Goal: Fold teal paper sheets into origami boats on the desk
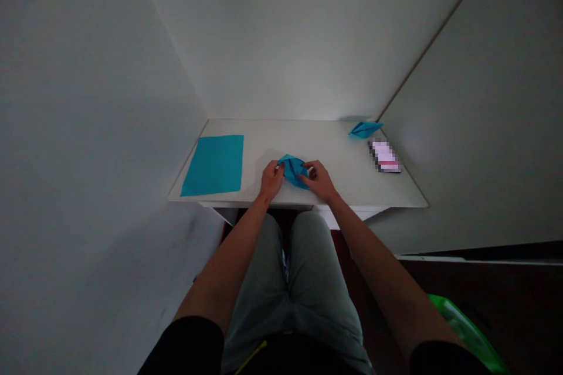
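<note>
A partly folded piece of blue paper is held between my two hands near the front of the white table. My left hand grips its left edge, with thumb and fingers pinched together. On the other side, my right hand pinches the right edge between thumb and fingers. Creases and overlapping layers show in the paper's middle. Some fingertips are hidden behind it.
A flat blue sheet lies on the left of the white table. At the back right sits a folded blue paper boat, with a blurred phone in front of it. Walls enclose the table. Something green stands at lower right.
</note>
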Tool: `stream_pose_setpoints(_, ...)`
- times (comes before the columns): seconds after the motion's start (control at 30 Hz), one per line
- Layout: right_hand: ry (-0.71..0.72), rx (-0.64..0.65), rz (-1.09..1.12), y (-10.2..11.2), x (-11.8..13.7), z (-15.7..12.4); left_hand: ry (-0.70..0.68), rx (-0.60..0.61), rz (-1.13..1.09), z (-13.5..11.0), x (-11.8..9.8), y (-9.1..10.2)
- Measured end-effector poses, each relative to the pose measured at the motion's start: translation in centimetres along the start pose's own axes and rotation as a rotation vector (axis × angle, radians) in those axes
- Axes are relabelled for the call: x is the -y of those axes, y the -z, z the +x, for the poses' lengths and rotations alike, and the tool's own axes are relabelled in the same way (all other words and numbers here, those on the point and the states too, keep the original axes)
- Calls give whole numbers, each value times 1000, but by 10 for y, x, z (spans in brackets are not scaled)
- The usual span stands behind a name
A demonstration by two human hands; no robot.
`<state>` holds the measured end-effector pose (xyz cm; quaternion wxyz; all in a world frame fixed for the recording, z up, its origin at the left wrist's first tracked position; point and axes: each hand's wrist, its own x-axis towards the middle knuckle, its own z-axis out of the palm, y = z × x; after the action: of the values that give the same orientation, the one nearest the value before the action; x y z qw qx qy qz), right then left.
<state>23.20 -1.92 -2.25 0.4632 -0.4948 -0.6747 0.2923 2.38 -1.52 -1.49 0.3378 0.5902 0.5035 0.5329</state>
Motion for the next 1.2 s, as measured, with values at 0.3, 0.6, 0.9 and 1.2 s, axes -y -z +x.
stream_pose_setpoints(0.3,-64,161,-7,6,0,0,125,-131,-73,3,7,-1)
stream_pose_setpoints(0.6,-71,162,0,8,2,0,54,-208,-91,3,6,1)
stream_pose_setpoints(0.9,-30,187,-14,8,7,-3,-43,-284,123,0,-2,3)
stream_pose_setpoints(1.2,111,240,-106,7,1,-5,14,-266,75,-1,-1,-4)
